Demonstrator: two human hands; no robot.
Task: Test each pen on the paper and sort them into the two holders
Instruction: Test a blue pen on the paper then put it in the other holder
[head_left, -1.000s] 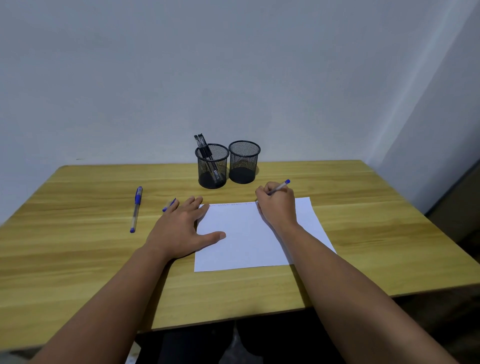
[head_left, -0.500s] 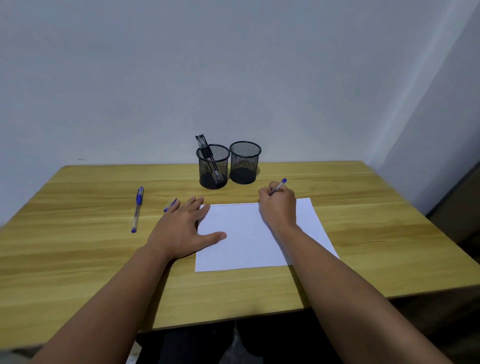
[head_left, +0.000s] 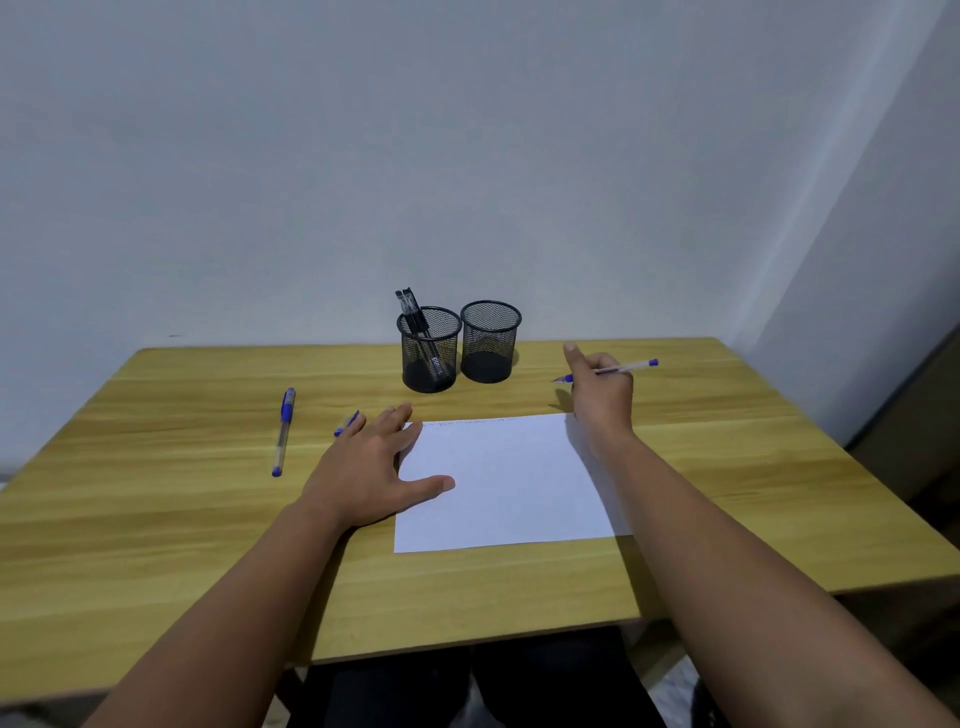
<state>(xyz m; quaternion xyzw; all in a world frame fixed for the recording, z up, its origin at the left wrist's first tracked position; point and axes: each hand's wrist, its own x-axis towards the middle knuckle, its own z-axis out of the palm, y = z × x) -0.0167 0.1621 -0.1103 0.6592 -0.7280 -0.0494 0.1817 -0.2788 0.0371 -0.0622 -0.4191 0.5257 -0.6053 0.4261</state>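
Wooden table (head_left: 156, 519); right hand's (head_left: 602, 395) pen (head_left: 618, 370) horizontal, tip left.

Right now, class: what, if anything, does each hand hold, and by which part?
The right hand grips a blue pen near its tip end. The left hand holds nothing.

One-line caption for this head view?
Right hand lifts blue pen beyond the paper toward two mesh holders; left hand steadies paper.

Single head view, close above table (head_left: 156, 519), facing forward-down toward wall corner
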